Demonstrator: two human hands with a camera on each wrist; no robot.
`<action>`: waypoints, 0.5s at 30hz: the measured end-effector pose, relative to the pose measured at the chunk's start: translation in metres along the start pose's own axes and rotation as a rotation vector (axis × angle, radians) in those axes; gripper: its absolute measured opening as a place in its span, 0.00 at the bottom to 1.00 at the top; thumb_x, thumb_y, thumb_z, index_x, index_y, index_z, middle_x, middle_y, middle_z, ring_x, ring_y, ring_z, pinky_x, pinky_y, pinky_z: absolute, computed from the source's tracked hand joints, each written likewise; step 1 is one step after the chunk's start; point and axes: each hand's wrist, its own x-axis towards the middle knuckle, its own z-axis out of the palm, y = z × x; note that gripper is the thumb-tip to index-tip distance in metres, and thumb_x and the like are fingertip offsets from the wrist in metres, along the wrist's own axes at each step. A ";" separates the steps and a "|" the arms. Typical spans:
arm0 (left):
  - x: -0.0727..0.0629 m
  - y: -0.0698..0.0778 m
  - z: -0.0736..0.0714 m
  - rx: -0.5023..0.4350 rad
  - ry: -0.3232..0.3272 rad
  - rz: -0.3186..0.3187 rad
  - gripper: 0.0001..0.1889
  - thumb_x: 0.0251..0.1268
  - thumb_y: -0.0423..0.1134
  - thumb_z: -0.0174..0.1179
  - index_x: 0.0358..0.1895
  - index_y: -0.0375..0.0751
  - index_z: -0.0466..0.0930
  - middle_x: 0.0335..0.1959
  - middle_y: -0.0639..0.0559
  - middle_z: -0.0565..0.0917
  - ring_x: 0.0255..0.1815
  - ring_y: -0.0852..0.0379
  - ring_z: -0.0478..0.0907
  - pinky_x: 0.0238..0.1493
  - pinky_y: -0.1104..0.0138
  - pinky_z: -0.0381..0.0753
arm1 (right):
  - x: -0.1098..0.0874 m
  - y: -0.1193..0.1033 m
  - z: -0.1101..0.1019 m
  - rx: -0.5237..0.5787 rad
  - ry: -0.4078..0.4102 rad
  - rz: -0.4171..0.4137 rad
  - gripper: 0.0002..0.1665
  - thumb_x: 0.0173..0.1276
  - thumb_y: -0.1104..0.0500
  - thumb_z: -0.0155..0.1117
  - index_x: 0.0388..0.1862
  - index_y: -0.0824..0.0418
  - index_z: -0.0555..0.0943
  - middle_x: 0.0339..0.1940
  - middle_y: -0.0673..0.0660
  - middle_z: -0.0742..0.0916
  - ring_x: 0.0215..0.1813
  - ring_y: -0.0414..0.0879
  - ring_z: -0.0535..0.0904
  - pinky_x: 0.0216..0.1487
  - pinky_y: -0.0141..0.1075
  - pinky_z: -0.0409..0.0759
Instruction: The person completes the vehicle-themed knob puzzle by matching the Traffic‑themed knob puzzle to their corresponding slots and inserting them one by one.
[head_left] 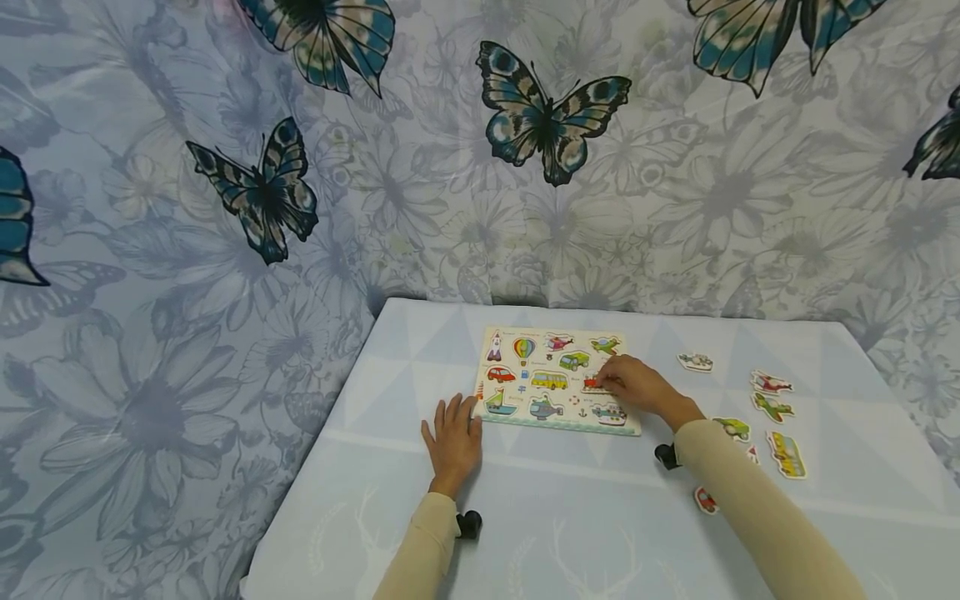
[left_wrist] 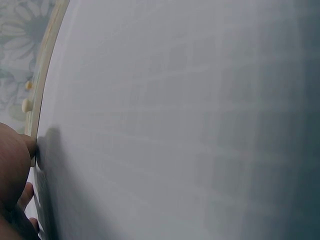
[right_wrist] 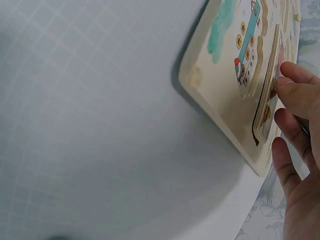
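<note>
A wooden puzzle board (head_left: 555, 425) with pictures of vehicles lies flat on the table. At its right side my right hand (head_left: 639, 386) pinches a red vehicle puzzle piece (head_left: 592, 382) between thumb and fingertips. In the right wrist view, that piece (right_wrist: 267, 102) sits slightly tilted at its place on the board, partly covered by the fingers. The ship picture (head_left: 609, 414) is just below it. My left hand (head_left: 454, 442) lies with fingers spread at the board's lower left corner, fingertips against the edge. The left wrist view shows a finger at the board's side (left_wrist: 45, 65).
Loose puzzle pieces lie right of the board: a ship (head_left: 696, 362), a helicopter (head_left: 771, 382), a plane (head_left: 772, 407), a yellow bus (head_left: 786, 455), a green car (head_left: 733, 429) and a red car (head_left: 705, 500). The right sleeve (head_left: 750, 508) passes over that area. A butterfly-patterned backdrop (head_left: 435, 208) stands behind the table.
</note>
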 end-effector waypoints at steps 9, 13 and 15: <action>0.000 0.002 -0.002 0.003 -0.005 0.002 0.20 0.76 0.45 0.53 0.67 0.54 0.72 0.76 0.48 0.66 0.80 0.39 0.51 0.75 0.32 0.40 | -0.001 -0.002 -0.001 0.003 -0.006 0.031 0.06 0.71 0.64 0.62 0.40 0.56 0.86 0.42 0.53 0.86 0.47 0.52 0.81 0.52 0.51 0.79; 0.000 0.001 -0.002 0.000 -0.006 0.002 0.20 0.76 0.45 0.53 0.67 0.54 0.72 0.76 0.48 0.66 0.80 0.39 0.51 0.75 0.32 0.40 | -0.002 -0.002 0.000 0.004 -0.007 0.029 0.06 0.71 0.64 0.63 0.40 0.57 0.86 0.42 0.53 0.87 0.48 0.53 0.81 0.53 0.52 0.79; -0.001 0.001 -0.002 0.000 -0.007 0.001 0.20 0.76 0.46 0.53 0.67 0.54 0.72 0.76 0.48 0.66 0.80 0.39 0.51 0.75 0.32 0.40 | -0.003 -0.002 0.000 0.006 -0.011 0.027 0.06 0.71 0.64 0.63 0.40 0.57 0.86 0.42 0.53 0.87 0.48 0.53 0.81 0.53 0.52 0.79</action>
